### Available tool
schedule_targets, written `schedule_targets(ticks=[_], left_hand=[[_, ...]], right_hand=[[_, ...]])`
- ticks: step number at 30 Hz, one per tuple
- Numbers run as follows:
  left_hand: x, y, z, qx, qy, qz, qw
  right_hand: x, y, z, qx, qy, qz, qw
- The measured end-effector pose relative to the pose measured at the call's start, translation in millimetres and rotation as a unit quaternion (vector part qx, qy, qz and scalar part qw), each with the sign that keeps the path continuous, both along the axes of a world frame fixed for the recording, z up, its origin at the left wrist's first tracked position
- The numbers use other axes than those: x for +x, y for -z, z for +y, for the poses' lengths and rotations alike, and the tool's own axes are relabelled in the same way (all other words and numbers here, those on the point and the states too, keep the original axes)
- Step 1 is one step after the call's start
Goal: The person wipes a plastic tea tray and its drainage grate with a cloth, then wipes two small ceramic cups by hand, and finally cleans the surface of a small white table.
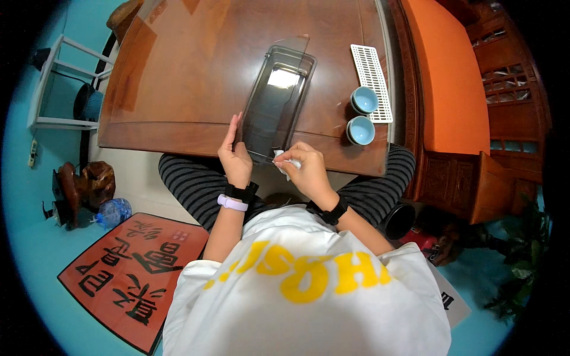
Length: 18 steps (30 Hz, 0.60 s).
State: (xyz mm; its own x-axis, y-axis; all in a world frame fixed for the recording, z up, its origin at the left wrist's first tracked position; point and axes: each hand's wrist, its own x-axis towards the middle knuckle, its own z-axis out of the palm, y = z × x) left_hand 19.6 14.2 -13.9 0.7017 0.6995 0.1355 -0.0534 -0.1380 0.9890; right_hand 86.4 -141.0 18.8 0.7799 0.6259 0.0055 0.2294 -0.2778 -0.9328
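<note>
A long, dark see-through tray (274,113) with a rounded rim is in front of me at the table's near edge. My left hand (236,157) is at its near left corner, fingers stretched up along the outer side and thumb by the rim, holding it. At the near right corner, my right hand (303,169) pinches a crumpled white tissue (287,162) against the tray's near edge. Light glares off the tray's far inner floor.
Two light blue cups (360,130) stand on the right of the brown wooden table (196,71), beside a white slotted rack (373,77). Further right is an orange-cushioned wooden bench (451,77). On the left are a white metal frame (62,123), a water bottle (114,212) and a red sign (127,273).
</note>
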Motion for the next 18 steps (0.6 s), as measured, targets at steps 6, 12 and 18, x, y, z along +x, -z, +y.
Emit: schedule_targets(ticks=[6, 12, 18], left_hand=[[-2, 1, -4, 0.017, -0.022, 0.006, 1.0], [2, 8, -19, 0.023, -0.098, 0.017, 0.995], [-1, 1, -32, 0.05, -0.133, 0.047, 0.989]], right_hand=[[-5, -17, -11, -0.009, -0.099, -0.019, 0.995], [-8, -10, 12, 0.017, 0.029, -0.061, 0.998], [-12, 3, 11, -0.015, 0.086, -0.15, 0.985]])
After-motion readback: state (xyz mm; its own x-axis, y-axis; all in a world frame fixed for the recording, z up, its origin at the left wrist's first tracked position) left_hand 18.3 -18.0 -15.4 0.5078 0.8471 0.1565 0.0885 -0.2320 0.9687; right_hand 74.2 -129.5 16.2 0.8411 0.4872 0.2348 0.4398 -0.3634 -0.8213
